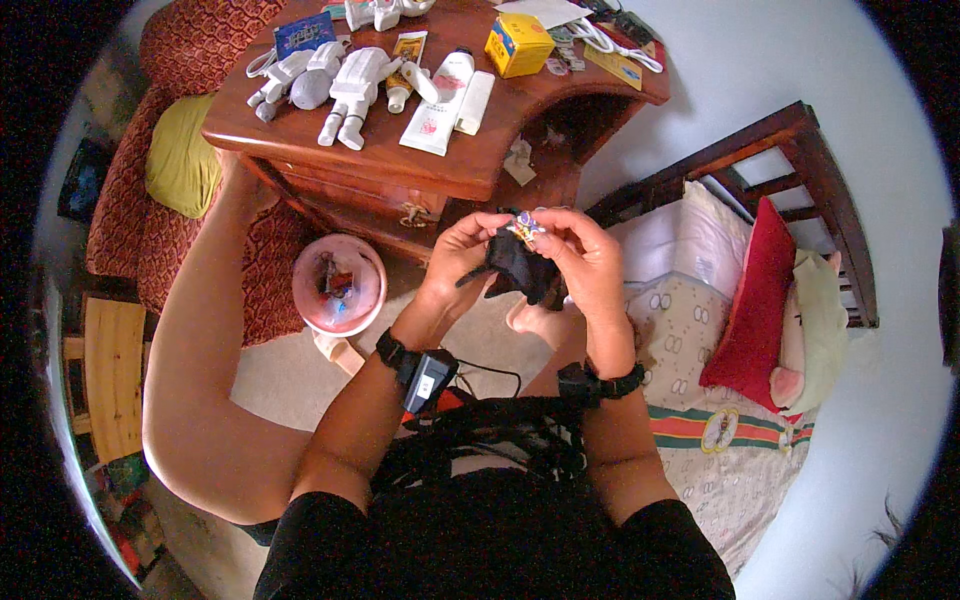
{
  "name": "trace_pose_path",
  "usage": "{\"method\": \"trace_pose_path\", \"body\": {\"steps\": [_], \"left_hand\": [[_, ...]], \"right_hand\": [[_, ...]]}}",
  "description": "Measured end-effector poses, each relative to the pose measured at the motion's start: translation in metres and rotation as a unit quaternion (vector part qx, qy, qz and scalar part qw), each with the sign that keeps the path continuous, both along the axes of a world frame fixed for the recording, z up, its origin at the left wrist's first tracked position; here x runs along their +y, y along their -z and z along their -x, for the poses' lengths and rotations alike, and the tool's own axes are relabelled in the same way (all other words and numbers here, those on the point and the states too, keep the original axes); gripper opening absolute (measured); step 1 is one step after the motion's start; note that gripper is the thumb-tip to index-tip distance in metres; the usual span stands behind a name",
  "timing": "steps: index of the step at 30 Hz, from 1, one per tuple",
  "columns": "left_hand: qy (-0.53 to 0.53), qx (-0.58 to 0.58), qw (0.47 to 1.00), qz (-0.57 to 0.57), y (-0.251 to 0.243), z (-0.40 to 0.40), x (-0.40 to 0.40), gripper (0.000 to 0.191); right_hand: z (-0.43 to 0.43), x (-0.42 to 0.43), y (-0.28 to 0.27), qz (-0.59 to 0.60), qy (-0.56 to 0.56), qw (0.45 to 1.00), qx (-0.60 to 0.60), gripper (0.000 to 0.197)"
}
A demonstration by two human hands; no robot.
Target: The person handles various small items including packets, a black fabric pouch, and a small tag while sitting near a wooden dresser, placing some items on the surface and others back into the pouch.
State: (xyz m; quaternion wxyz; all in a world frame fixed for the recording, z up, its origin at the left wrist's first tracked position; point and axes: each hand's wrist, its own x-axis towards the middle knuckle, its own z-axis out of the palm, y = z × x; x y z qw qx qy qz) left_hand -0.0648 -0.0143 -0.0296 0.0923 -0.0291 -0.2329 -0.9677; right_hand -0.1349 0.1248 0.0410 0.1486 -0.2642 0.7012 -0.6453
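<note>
Both hands meet in front of my body, below the front edge of the wooden dresser top. My left hand (466, 251) grips a black cloth piece (517, 262) that hangs down between the hands. Between thumb and fingers, my right hand (585, 247) pinches a small multicoloured ornament (525, 226) at the top of the cloth. The left fingertips touch or nearly touch that ornament. Whether it is fixed to the cloth I cannot tell. Each wrist wears a black strap, the left one with a box-like device (430, 381).
On the dresser (300, 139) lie white astronaut figures (358, 86), tubes (442, 101), a yellow box (519, 45) and white cables (611, 41). A round pink-white bin (339, 285) holding litter stands below. The bed (690, 465) with its red pillow (754, 315) is at right.
</note>
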Motion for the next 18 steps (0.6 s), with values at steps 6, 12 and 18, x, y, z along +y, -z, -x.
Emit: {"method": "trace_pose_path", "body": {"steps": [6, 12, 18], "left_hand": [[0.023, -0.003, 1.0, -0.007, 0.002, 0.001, 0.0, 0.028], [-0.007, -0.005, 0.999, 0.05, -0.008, 0.006, 0.003, 0.039], [-0.102, -0.071, 0.957, 0.261, -0.022, -0.001, 0.01, 0.026]], "right_hand": [[0.007, 0.003, -0.012, -0.041, 0.011, 0.992, 0.116, 0.015], [0.007, 0.002, -0.019, -0.102, 0.047, 0.988, 0.108, 0.014], [-0.007, -0.011, -0.02, -0.128, 0.048, 0.977, 0.165, 0.012]]}}
